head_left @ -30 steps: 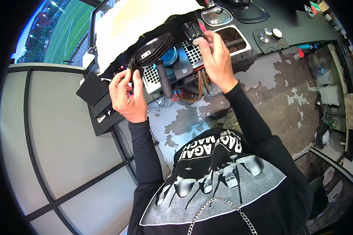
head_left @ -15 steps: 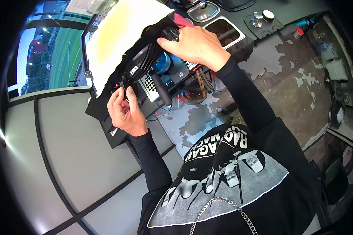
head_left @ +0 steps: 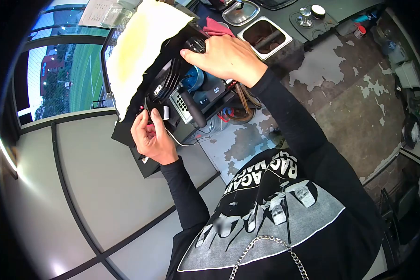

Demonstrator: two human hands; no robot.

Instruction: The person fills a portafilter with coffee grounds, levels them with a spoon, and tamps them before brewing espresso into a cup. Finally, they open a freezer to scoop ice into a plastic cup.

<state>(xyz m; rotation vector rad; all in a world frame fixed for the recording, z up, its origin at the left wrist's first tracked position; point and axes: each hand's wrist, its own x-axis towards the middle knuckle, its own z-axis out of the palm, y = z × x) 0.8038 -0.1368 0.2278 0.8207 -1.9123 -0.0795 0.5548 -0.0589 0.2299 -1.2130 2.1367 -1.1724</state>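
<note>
A black item with a large pale yellowish-white surface [head_left: 142, 49] leans at the upper left. My right hand [head_left: 231, 58] is closed at its right end, on a black ribbed part [head_left: 195, 45]. My left hand [head_left: 152, 138] is near its lower left end, thumb and fingers curled close together; what they hold, if anything, is too small to name. Between the hands lie a blue bowl [head_left: 193, 78], a scale [head_left: 211, 93] with a lit display, a black handle [head_left: 192, 108] and a white slotted piece [head_left: 180, 105].
A red cloth [head_left: 217, 27], a metal container [head_left: 264, 38] and a metal tray [head_left: 240, 12] are beyond my right hand. Round metal pieces [head_left: 304, 21] sit farther right on the counter. A window [head_left: 70, 77] is at the left. A white cable [head_left: 177, 139] hangs near my left hand.
The view has shifted slightly. My right hand and the pale-surfaced item's right end have moved a little left, and more of the metal container shows. A small white object and white cable now show near my left hand.
</note>
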